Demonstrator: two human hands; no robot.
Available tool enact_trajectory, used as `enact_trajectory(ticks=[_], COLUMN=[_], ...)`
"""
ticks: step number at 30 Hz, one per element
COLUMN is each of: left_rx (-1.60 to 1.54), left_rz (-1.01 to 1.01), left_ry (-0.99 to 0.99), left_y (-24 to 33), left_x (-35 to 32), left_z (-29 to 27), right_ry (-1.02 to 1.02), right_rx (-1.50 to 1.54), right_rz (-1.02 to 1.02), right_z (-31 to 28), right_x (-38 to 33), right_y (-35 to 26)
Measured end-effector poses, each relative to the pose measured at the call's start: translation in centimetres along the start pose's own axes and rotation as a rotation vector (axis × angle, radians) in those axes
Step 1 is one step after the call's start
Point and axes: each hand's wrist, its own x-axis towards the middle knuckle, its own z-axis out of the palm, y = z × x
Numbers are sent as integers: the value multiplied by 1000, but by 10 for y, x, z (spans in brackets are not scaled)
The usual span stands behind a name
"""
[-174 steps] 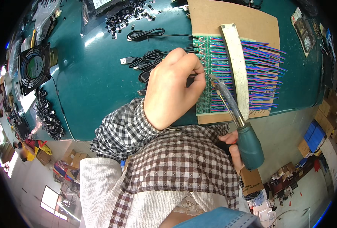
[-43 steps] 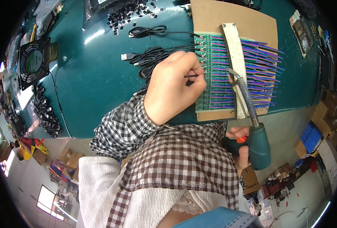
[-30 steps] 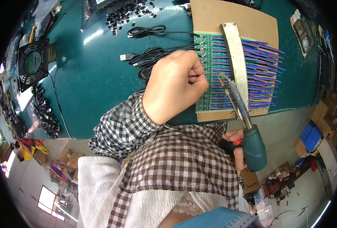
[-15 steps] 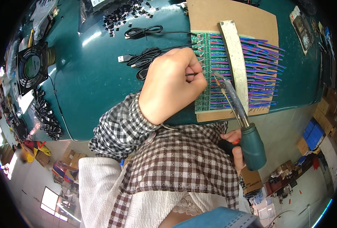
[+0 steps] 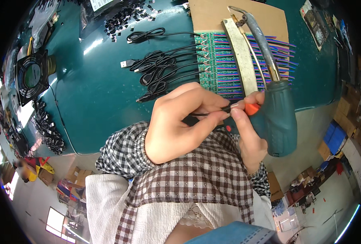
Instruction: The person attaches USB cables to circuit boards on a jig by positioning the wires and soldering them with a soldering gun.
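Note:
My left hand (image 5: 170,126) is closed in a pinch on a thin black cable (image 5: 200,114), whose stripped end points right. My right hand (image 5: 249,140) grips a green-handled soldering gun (image 5: 283,118) with an orange trigger. Its thumb and a finger also meet at the cable's bare wire end. Beyond both hands, a row of green circuit boards (image 5: 209,75) carries blue, red and black wires (image 5: 279,65) on the right. Black USB cables (image 5: 158,67) run from the boards' left side. The gun's bent tip rises above a pale metal bar (image 5: 241,57) lying across the wires.
Under the boards lies a cardboard sheet (image 5: 207,16) on the green table (image 5: 95,81). Small black connectors (image 5: 125,20) are heaped at the back. A black fan (image 5: 33,75) and a cable bundle (image 5: 48,128) sit at the left. A dirty tray (image 5: 314,26) is at far right.
My left hand has drawn back from the boards toward me with the cable. My right hand has come up with the soldering gun, and its fingers now meet the cable end.

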Motion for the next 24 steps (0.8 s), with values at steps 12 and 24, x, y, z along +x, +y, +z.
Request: enact_trajectory(ticks=[12,24], left_rx=[88,463], left_rz=[132,127], left_ry=[97,126], left_y=[-2,-19], left_x=[-3,41], left_z=[6,-11], right_ry=[39,-47], right_rx=[-26,28], right_rz=[3,-115], right_z=[2,-44], right_x=[-6,-46], right_y=[3,29])
